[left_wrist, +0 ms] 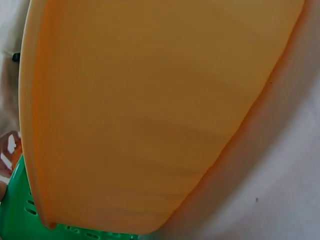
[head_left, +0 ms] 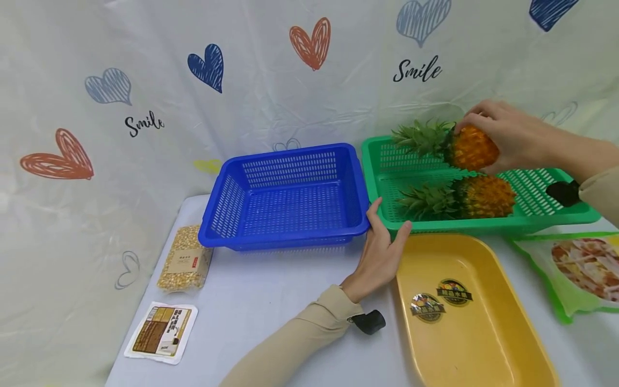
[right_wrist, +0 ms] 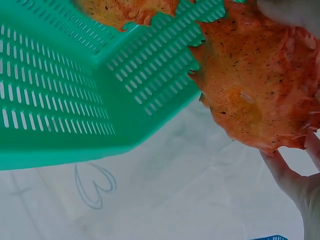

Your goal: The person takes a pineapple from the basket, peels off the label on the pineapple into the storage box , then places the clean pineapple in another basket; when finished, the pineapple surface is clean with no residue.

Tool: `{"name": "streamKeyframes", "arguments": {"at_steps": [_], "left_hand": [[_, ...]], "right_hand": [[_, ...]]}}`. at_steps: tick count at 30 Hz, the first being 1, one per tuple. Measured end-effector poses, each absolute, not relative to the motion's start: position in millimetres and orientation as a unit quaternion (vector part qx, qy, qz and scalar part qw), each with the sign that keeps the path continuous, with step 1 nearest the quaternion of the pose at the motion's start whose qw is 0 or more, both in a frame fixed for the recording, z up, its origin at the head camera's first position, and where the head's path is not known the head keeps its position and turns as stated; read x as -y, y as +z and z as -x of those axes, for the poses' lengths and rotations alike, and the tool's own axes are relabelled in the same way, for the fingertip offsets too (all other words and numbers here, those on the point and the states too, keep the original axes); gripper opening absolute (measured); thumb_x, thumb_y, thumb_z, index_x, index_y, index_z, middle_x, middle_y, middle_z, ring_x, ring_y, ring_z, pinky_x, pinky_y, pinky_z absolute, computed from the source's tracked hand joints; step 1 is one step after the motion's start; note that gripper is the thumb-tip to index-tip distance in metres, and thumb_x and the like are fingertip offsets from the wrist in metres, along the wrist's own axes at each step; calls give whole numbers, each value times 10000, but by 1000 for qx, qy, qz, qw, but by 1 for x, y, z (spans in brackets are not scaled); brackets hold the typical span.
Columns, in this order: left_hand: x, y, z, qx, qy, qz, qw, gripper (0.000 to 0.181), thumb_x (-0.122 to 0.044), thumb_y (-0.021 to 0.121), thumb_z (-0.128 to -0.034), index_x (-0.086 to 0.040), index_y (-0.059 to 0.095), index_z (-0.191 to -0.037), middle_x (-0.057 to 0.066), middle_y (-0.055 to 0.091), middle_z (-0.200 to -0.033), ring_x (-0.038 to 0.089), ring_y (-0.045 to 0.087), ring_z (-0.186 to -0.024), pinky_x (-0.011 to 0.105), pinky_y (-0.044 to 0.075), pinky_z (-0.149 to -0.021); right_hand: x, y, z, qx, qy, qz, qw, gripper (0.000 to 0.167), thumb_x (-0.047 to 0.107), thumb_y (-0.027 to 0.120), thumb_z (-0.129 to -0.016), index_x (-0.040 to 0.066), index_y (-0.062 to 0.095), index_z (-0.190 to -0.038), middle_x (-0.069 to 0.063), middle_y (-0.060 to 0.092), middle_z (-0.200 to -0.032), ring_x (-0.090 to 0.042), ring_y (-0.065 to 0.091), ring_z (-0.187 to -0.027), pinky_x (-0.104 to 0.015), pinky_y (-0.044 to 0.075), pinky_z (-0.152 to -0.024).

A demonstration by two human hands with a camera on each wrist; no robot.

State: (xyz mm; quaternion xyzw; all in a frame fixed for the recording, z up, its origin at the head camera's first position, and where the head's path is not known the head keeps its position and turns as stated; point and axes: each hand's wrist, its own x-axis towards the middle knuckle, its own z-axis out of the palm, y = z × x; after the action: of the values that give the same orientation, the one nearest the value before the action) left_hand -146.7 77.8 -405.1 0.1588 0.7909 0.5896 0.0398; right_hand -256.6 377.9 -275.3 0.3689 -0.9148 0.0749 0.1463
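Note:
My right hand (head_left: 508,131) grips a pineapple (head_left: 471,148) by its orange body, with its green leaves pointing left, over the back of the green basket (head_left: 532,221). In the right wrist view, fingers (right_wrist: 287,175) touch the pineapple's knobbly base (right_wrist: 250,95). A second pineapple (head_left: 486,196) lies in the green basket, its leaves also to the left. My left hand (head_left: 379,255) touches the front right corner of the blue basket (head_left: 285,239), fingers fairly straight and thumb spread toward the green basket's rim. Its other fingers are partly hidden.
A yellow tray (head_left: 469,344) with two round stickers stands before the green basket; its side (left_wrist: 140,110) fills the left wrist view. At right lies a green-edged food bag (head_left: 580,274). A bag of corn kernels (head_left: 181,263) and a flat sealed pack (head_left: 162,333) lie at left.

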Motion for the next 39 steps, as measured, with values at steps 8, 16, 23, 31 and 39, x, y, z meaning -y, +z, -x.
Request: {"name": "streamKeyframes", "arguments": {"at_steps": [8, 16, 23, 31, 39], "left_hand": [[-76, -408, 149, -797, 582, -156, 42, 738, -527, 457, -1095, -259, 49, -1648, 287, 652, -1020, 298, 493, -1403, 414, 390, -1179], [-74, -407, 151, -794, 584, -162, 36, 743, -528, 463, -1092, -245, 58, -1647, 324, 566, -1373, 281, 358, -1514, 432, 366, -1202], [-75, -409, 152, -794, 586, -160, 36, 736, -513, 485, -1089, -266, 66, -1642, 263, 667, -1141, 276, 384, -1497, 418, 364, -1203], [-75, -413, 152, -795, 584, -160, 34, 722, -503, 494, -1089, -267, 83, -1634, 297, 591, -1335, 238, 367, -1503, 393, 363, -1201], [-74, -414, 153, -794, 584, -167, 30, 717, -500, 486, -1092, -270, 76, -1633, 311, 421, -1547, 221, 313, -1531, 394, 333, -1222]], "right_hand": [[-374, -282, 272, 921, 67, -367, 108, 949, -18, 1055, -424, 47, 581, -1244, -254, 490, -1232, -498, 491, -1074, -732, 529, -732], [-378, -286, 285, 929, 49, -361, 69, 912, -4, 1048, -484, 45, 559, -1252, -232, 473, -1250, -482, 467, -1108, -701, 524, -777], [-383, -291, 295, 931, 30, -363, 38, 916, -35, 1035, -490, 60, 542, -1256, -220, 461, -1279, -496, 444, -1152, -701, 506, -815], [-382, -302, 297, 939, -9, -344, -10, 877, -21, 1027, -526, 95, 557, -1258, -191, 449, -1319, -448, 489, -1131, -570, 561, -740], [-375, -308, 301, 931, -68, -357, -35, 882, -44, 1013, -542, 120, 551, -1274, -185, 453, -1338, -433, 510, -1124, -465, 563, -641]]}}
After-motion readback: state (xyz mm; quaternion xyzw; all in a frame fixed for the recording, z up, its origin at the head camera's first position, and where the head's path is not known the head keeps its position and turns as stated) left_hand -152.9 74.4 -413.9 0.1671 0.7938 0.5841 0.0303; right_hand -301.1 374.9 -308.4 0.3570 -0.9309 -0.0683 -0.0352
